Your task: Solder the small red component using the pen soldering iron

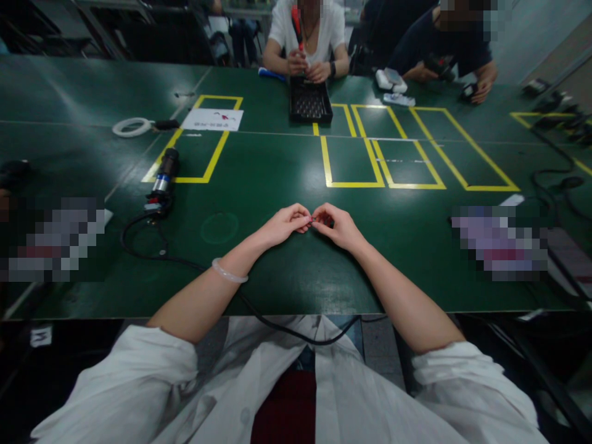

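My left hand (287, 225) and my right hand (340, 228) meet fingertip to fingertip above the green table (277, 277). Both are closed in a pinch. Between the fingertips shows a tiny dark and reddish bit, too small to name; the fingers hide most of it. A pale bangle (230, 272) circles my left wrist. Left of my hands lies a dark cylindrical device (163, 176) with a silver and blue band. Its black cable (185, 262) runs across my lap under my forearms.
Yellow tape outlines (351, 184) mark the table. Across it, a person in white (308, 37) handles something small over a black tray (311, 102). Another person in dark clothes (444, 46) holds a dark object. A white sheet (213, 119) and a white coil (132, 127) lie far left.
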`<state>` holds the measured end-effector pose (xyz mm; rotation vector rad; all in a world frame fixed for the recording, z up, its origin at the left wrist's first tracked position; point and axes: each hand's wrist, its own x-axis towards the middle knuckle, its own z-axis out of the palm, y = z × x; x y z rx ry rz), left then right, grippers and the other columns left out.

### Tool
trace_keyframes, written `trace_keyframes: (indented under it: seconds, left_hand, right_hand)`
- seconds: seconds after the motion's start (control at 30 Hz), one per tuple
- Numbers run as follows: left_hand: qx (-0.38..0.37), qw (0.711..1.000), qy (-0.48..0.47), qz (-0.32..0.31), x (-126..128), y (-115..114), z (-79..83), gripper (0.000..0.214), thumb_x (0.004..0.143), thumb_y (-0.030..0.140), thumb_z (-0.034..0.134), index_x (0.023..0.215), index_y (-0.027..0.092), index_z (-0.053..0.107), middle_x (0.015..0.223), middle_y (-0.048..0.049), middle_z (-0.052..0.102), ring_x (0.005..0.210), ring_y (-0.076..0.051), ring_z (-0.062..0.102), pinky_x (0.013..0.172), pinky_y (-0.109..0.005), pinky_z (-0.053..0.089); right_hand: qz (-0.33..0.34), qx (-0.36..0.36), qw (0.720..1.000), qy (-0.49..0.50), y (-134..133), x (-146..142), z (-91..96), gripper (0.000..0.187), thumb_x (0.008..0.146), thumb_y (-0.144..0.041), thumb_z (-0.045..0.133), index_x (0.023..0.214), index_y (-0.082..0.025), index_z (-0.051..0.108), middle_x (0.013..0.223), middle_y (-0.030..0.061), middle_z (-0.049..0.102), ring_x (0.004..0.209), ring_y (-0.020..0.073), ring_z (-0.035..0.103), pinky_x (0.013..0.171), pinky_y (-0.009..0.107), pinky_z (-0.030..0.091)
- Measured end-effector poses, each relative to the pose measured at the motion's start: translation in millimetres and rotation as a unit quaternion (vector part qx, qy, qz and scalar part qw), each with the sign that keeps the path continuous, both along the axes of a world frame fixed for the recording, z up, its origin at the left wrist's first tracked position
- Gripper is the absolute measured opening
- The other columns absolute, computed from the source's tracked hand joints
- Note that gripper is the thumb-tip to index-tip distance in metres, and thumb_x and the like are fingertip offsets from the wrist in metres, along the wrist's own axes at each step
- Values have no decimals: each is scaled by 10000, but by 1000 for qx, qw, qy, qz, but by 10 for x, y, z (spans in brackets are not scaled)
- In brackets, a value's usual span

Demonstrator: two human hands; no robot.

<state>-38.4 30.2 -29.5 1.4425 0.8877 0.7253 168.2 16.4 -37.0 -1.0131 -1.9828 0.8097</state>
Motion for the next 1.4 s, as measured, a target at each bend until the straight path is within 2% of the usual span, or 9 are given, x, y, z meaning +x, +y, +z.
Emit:
trace_keyframes:
  seconds: [0.2, 0.37, 0.63, 0.87, 1.2, 1.3, 1.4]
  left_hand:
    - [43, 999, 14, 14, 10, -18, 26, 259, 813, 284, 702, 967, 123, 571, 847, -14, 595, 748, -108, 601, 712, -255, 500]
    - [66, 997, 16, 25, 4, -20, 38, 278, 784, 227, 703, 1000, 116, 567, 938, -43, 623, 776, -106, 600, 722, -250, 478]
    - [93, 995, 40, 22, -7, -21, 59, 261, 783, 279, 710, 957, 126, 589, 946, -51, 640, 807, -127, 615, 774, -273, 471]
    - [105, 993, 51, 22, -22, -6, 18, 273, 767, 280, 716, 957, 133, 587, 931, -56, 639, 821, -137, 618, 731, -255, 477]
    - [111, 990, 81, 17, -23, -5, 3, 294, 783, 321, 711, 972, 139, 579, 956, -65, 640, 849, -157, 628, 746, -275, 492]
    - [148, 982, 112, 24, -81, 16, 65, 293, 845, 375, 647, 1015, 141, 598, 1008, -81, 648, 894, -177, 627, 792, -302, 492]
    - [232, 954, 177, 72, -279, 114, 185, 303, 893, 387, 584, 1073, 147, 620, 1095, -100, 650, 993, -213, 619, 905, -353, 473]
  right_hand:
    - [-2, -35, 999, 8, 15, 13, -29, 189, 906, -379, 618, 954, -196, 613, 805, 3, 630, 665, 125, 525, 643, 264, 427]
    - [0, -24, 1000, 15, 20, 16, -43, 169, 868, -324, 651, 967, -192, 615, 814, 3, 628, 687, 129, 541, 651, 264, 429]
    - [-2, -16, 1000, 24, 20, 9, -43, 211, 841, -288, 669, 1024, -200, 612, 904, 24, 667, 716, 140, 583, 667, 279, 455]
    - [-12, -17, 1000, -9, 40, 13, -45, 157, 846, -315, 676, 936, -197, 625, 841, 18, 643, 700, 139, 571, 656, 274, 443]
    - [-5, -22, 1000, -13, 36, 11, -40, 126, 857, -300, 655, 917, -195, 621, 822, 14, 639, 685, 132, 554, 648, 266, 435]
    - [-10, -28, 1000, -8, 39, 18, -37, 152, 863, -332, 659, 913, -193, 624, 800, 10, 637, 670, 129, 543, 637, 262, 428]
    - [-15, -39, 999, -5, 43, 24, -35, 180, 868, -361, 663, 917, -192, 628, 771, 4, 627, 660, 128, 538, 631, 260, 425]
